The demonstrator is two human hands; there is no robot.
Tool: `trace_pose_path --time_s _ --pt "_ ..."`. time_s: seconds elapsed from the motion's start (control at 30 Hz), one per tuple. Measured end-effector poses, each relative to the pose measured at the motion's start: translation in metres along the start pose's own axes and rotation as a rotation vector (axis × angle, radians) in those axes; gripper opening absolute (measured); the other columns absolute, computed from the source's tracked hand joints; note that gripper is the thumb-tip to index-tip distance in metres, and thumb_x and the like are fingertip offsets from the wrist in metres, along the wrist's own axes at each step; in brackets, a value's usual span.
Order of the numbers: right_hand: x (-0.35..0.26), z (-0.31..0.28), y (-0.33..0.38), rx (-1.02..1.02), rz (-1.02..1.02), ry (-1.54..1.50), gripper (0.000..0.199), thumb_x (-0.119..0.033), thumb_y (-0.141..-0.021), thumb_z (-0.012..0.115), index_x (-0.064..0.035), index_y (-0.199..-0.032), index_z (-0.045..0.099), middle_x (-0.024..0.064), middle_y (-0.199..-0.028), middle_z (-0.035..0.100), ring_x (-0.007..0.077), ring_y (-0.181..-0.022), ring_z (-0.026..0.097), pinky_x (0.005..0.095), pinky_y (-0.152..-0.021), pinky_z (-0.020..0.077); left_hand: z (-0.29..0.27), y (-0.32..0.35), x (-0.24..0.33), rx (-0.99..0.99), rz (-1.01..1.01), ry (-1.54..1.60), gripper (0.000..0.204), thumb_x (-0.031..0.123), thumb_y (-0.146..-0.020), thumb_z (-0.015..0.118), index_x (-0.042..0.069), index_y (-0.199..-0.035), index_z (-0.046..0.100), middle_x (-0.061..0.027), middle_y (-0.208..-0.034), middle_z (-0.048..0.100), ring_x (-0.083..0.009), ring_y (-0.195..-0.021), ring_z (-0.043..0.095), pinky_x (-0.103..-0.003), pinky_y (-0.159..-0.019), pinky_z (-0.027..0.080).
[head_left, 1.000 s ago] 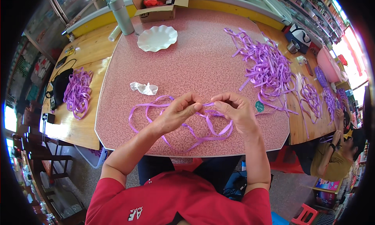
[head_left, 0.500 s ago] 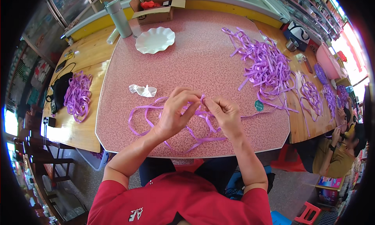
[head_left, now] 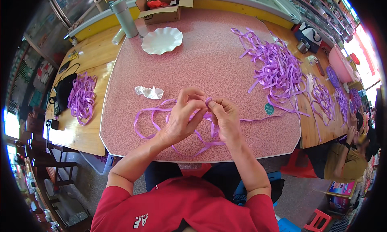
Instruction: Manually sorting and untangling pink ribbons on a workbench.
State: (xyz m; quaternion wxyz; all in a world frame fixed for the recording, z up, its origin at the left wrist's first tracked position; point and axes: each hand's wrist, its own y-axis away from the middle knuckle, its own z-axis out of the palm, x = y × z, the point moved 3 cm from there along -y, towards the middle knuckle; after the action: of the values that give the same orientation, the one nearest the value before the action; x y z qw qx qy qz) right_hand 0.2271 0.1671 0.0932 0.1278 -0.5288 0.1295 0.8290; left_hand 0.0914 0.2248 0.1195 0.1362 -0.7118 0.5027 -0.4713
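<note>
My left hand and my right hand meet over the near middle of the pink speckled table. Between their fingertips is a small bend of a purple ribbon. My right thumb and forefinger pinch it, while my left thumb and forefinger close on its other side. The rest of this ribbon lies in loose loops under and left of my hands, and a strand runs right toward a large tangled pile of purple ribbon. My fingers partly hide the pinched spot.
A crumpled white wrapper, a scalloped white plate, a pale green flask and an open cardboard box stand beyond my hands. More ribbon lies at left. At right, another person sits beside a wooden table.
My right hand has shifted slightly left, closer to my left hand, and its fingers have curled more around the ribbon. The left fingers have lifted a little.
</note>
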Motion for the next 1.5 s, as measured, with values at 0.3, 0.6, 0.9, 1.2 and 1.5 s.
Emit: trace_pose_path --time_s 0.3,0.6,0.9,1.2,1.5 --pt "-0.015 0.007 0.009 -0.033 -0.813 0.617 0.015 0.003 -0.087 0.067 -0.0059 -0.098 0.065 0.0025 -0.088 0.061 0.0096 -0.072 0.061 0.0245 -0.054 0.0465 0.011 0.007 -0.017 0.073 -0.819 1.363 0.010 0.018 -0.099 0.059 0.008 -0.101 0.059 -0.0029 -0.103 0.061 -0.0124 -0.098 0.059 -0.033 -0.093 0.047" --pt "-0.030 0.007 0.008 -0.160 -1.086 1.002 0.024 0.004 -0.074 0.072 -0.0068 -0.095 0.066 0.0069 -0.089 0.061 0.0233 -0.072 0.063 0.0330 -0.056 0.0507 0.000 0.004 -0.026 -0.015 -0.784 0.902 0.007 0.014 -0.096 0.062 0.006 -0.098 0.062 -0.0007 -0.097 0.063 -0.0100 -0.095 0.059 -0.027 -0.087 0.048" --pt "-0.032 0.010 -0.002 -0.322 -1.065 1.061 0.020 0.004 -0.074 0.068 -0.0065 -0.091 0.062 0.0069 -0.089 0.061 0.0217 -0.065 0.062 0.0317 -0.052 0.0491 0.012 0.015 -0.041 -0.136 -0.878 1.092 0.010 0.013 -0.098 0.058 0.004 -0.101 0.061 -0.0018 -0.097 0.062 -0.0107 -0.091 0.061 -0.029 -0.084 0.050" --pt "-0.023 0.004 -0.004 -0.209 -0.803 0.836 0.010 0.003 -0.083 0.064 -0.0028 -0.090 0.059 0.0087 -0.084 0.061 0.0154 -0.065 0.060 0.0270 -0.055 0.0469 0.006 0.013 -0.021 -0.044 -0.708 0.970 0.012 0.013 -0.099 0.055 0.003 -0.106 0.058 -0.0020 -0.102 0.060 -0.0100 -0.096 0.058 -0.027 -0.087 0.048" --pt "-0.013 0.000 -0.006 -0.177 -0.378 0.544 0.003 -0.004 -0.093 0.060 -0.0017 -0.091 0.060 -0.0004 -0.082 0.058 0.0034 -0.068 0.052 0.0212 -0.057 0.0437 0.013 0.016 -0.026 -0.004 -0.683 0.936 0.013 0.012 -0.099 0.060 0.004 -0.108 0.056 0.0005 -0.103 0.057 -0.0075 -0.098 0.055 -0.026 -0.090 0.047"
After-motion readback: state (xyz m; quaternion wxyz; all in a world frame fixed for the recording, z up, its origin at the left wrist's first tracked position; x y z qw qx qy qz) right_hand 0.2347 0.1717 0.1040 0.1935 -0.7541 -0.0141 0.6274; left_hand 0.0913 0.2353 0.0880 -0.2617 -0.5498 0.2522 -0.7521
